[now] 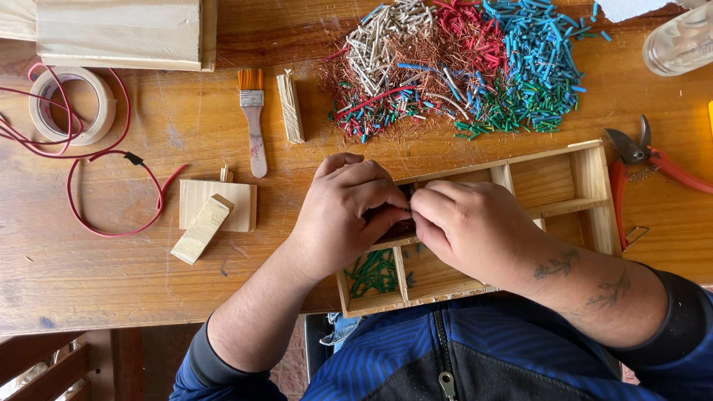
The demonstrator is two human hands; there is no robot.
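My left hand (345,212) and my right hand (468,226) meet fingertip to fingertip over a wooden divided tray (594,182) at the table's near edge. Between the fingers sits a small dark reddish clump, probably copper wire strands; most of it is hidden. The tray's near-left compartment holds green insulation bits (373,271). Beyond the tray lies a big pile of cut wire pieces (460,63): white, red, blue and green sleeves mixed with bare copper strands.
Red-handled cutters (642,160) lie right of the tray. A paintbrush (254,119), small wood blocks (215,208), a tape roll (70,104) and a looping red wire (111,160) lie to the left. A wooden box (122,30) stands far left, a clear bottle (679,44) far right.
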